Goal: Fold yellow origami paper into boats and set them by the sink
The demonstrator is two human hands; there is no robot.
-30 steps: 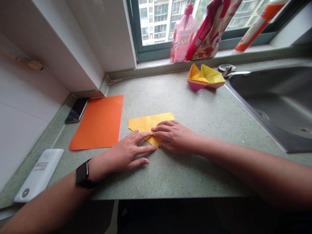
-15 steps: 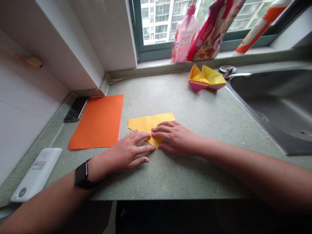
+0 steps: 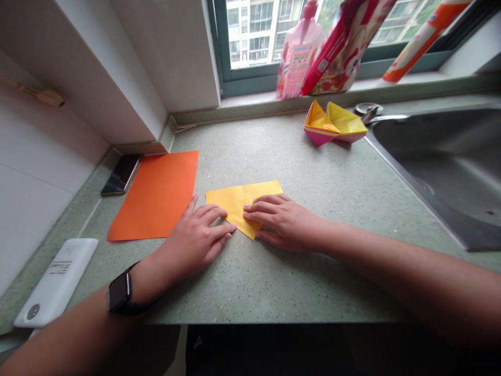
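A partly folded yellow paper (image 3: 235,200) lies flat on the green speckled counter (image 3: 274,282). My right hand (image 3: 279,220) rests on its right part, fingers stretched flat and pressing the paper down. My left hand (image 3: 198,235), a black watch on its wrist, lies at the paper's lower left edge with fingers flat and its fingertips on the fold. Neither hand grips anything.
An orange sheet (image 3: 158,193) lies left of the paper, a dark phone (image 3: 120,174) beyond it and a white power bank (image 3: 55,282) near the front left. Two folded paper boats (image 3: 332,125) sit by the steel sink (image 3: 446,162). Bottles and a pouch (image 3: 332,49) stand on the windowsill.
My left hand has slid left and back along the paper's lower edge, uncovering its bottom point. My right hand has stayed in place.
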